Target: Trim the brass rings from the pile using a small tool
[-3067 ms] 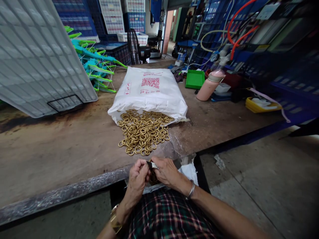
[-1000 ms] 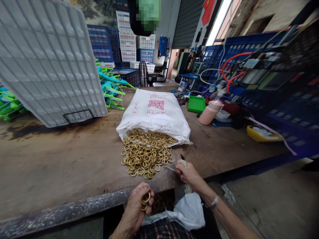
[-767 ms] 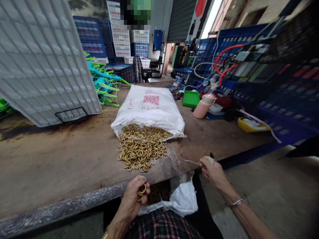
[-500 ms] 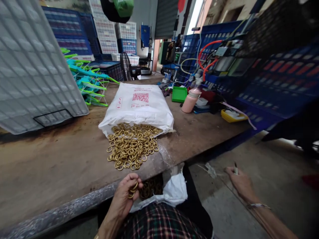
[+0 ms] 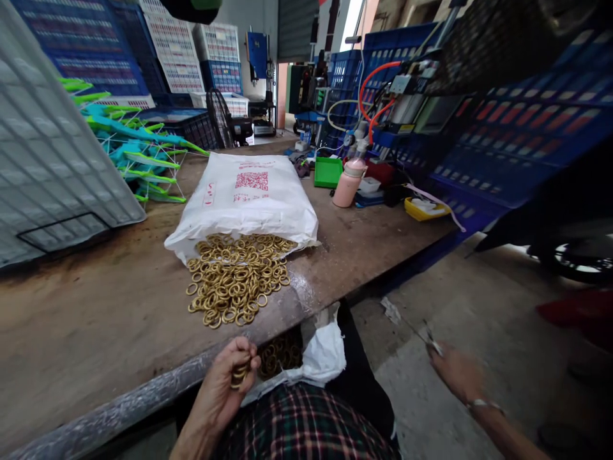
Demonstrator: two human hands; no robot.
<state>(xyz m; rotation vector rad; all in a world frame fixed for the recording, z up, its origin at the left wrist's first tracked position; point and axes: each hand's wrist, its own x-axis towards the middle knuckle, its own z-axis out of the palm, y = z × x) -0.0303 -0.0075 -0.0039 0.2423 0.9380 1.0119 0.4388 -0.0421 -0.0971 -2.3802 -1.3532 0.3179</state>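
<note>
My left hand (image 5: 215, 386) is closed around a few brass-coloured rings (image 5: 240, 372), just below the table's front edge. Beside it, an open white bag (image 5: 326, 350) lies on my lap with more rings (image 5: 279, 355) inside, partly in shadow. My right hand (image 5: 457, 372) is out to the right above the floor, its fingers closed on a small metal tool (image 5: 433, 345) with slim pointed ends; blur hides its exact kind. On the table, a heap of rings (image 5: 234, 287) spills from the mouth of a white printed sack (image 5: 253, 207).
A grey-white crate (image 5: 62, 147) stands at the left, with teal and lime plastic pieces (image 5: 138, 150) behind it. Toward the right are a green tray (image 5: 328, 172), a pink bottle (image 5: 349, 185) and a yellow dish (image 5: 424, 209). Blue crates (image 5: 522, 134) line the right side.
The view has shifted right, so the table things appear farther left. My right hand has turned slightly and the tool's pointed ends now show. My left hand still grips the rings.
</note>
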